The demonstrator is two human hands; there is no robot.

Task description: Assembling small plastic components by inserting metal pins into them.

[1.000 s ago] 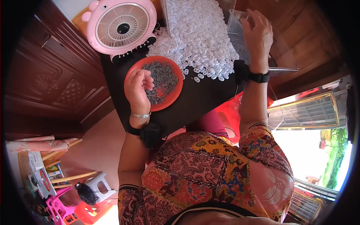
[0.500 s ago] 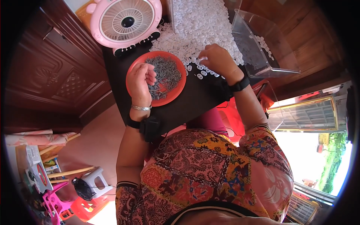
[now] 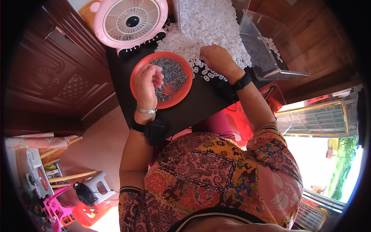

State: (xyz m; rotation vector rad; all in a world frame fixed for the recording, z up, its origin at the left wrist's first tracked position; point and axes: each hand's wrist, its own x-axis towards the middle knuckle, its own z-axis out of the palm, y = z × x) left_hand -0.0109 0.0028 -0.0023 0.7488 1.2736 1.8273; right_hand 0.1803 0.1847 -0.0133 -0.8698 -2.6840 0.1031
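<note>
Right hand at the loose edge, left hand over the plate

The right hand (image 3: 219,60) sits at the near edge of the white pieces (image 3: 220,29), knuckles up and fingers bent down; its tips are hidden, so I cannot tell what it holds. Lone pieces on the black table (image 3: 201,100) look easier to pinch singly than the heap. The left hand (image 3: 146,80) is half curled over the red plate (image 3: 181,96) of grey bits (image 3: 174,73); whether it has one, I cannot tell. Staying above the rim should let any dropped bit land back inside.
</note>
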